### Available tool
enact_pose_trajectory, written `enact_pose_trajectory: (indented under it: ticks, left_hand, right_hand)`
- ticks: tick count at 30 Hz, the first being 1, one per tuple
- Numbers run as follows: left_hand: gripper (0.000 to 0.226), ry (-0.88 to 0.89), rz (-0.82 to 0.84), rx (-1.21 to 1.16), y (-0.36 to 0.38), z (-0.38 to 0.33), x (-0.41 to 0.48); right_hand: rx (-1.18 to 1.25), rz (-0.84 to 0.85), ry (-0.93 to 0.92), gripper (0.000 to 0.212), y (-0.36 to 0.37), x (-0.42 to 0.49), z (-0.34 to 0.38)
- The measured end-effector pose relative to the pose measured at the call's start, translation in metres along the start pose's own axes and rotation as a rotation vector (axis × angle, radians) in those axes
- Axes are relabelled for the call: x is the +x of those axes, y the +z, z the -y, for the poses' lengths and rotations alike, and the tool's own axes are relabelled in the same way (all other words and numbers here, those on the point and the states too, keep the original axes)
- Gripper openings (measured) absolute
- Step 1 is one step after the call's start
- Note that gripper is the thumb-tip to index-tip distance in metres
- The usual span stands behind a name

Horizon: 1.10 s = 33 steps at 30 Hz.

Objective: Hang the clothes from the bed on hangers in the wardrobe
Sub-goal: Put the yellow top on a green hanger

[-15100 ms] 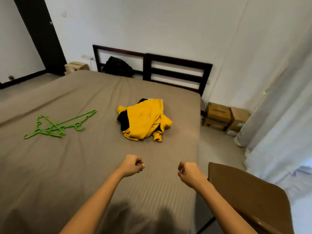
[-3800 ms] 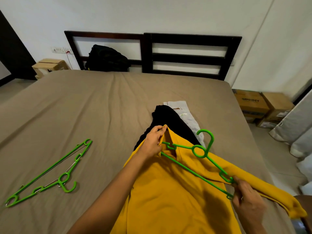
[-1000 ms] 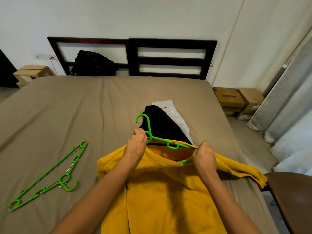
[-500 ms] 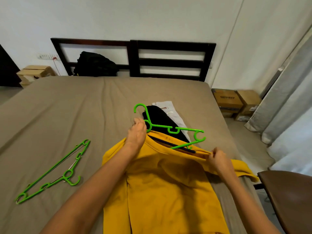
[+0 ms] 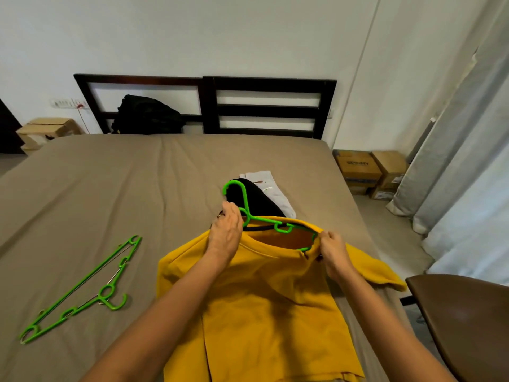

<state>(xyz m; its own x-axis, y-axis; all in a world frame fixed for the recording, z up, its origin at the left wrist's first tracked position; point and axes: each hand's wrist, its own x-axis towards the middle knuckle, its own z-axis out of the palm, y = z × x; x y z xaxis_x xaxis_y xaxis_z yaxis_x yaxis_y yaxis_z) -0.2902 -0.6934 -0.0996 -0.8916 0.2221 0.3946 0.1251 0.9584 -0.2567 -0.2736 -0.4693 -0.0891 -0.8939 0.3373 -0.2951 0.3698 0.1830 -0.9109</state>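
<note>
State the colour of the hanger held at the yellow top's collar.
The hanger is bright green, clearest in the head view.

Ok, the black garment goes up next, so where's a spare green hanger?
Head view: the spare green hanger lies flat on the left side of the bed, left of the yellow sweatshirt and clear of it.

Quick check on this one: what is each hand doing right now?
Left hand: closed, gripping the yellow shirt at the collar, by the green hanger.
Right hand: closed, pinching the collar's other side.
</note>
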Motion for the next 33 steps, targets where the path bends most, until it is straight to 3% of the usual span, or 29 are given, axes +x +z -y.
enact_pose_trajectory:
  ticks: [3, 7, 9, 13, 15, 17, 20, 23, 25, 27, 29, 33]
  left_hand:
    - [0.060, -0.010, 0.001, -0.057, -0.031, -0.012, 0.008]
    - [0.025, -0.009, -0.090, -0.133, -0.038, 0.003, 0.021]
    - [0.020, -0.042, -0.131, -0.184, -0.039, 0.016, 0.025]
    - [0.024, -0.104, -0.201, -0.203, -0.052, 0.036, 0.035]
    - [0.025, -0.108, -0.233, -0.206, -0.065, 0.043, 0.041]
    - [0.024, -0.107, -0.265, -0.181, -0.078, 0.047, 0.044]
    - [0.023, -0.078, -0.253, -0.173, -0.098, 0.046, 0.046]
    - [0.018, -0.014, -0.247, -0.176, -0.113, 0.047, 0.045]
    - [0.012, -0.003, -0.227, -0.261, -0.121, 0.049, 0.043]
    - [0.004, -0.045, -0.178, -0.476, -0.130, 0.049, 0.046]
    - [0.011, -0.065, -0.092, -0.689, -0.146, 0.047, 0.050]
    - [0.021, 0.047, -0.067, -0.817, -0.178, 0.045, 0.058]
  right_hand:
    - [-0.141, 0.014, -0.099, 0.026, 0.005, -0.005, 0.003]
    - [-0.024, -0.100, -0.080, 0.028, -0.016, 0.005, 0.014]
    - [-0.045, -0.084, -0.112, 0.031, -0.028, 0.002, 0.024]
    - [-0.295, 0.002, -0.409, 0.009, -0.042, -0.018, 0.045]
    - [-0.421, 0.077, -0.475, 0.035, -0.048, -0.024, 0.047]
    - [-0.520, 0.038, -0.494, 0.048, -0.051, -0.030, 0.050]
    - [-0.559, -0.032, -0.405, 0.043, -0.050, -0.038, 0.054]
    - [-0.466, 0.082, -0.355, 0.027, -0.054, -0.048, 0.072]
    - [-0.194, 0.163, -0.298, 0.011, -0.060, -0.061, 0.091]
    - [0.016, 0.217, -0.227, 0.009, -0.063, -0.071, 0.109]
    - [-0.016, 0.181, -0.245, 0.014, -0.059, -0.075, 0.124]
    - [-0.274, 0.021, -0.406, 0.020, -0.048, -0.086, 0.151]
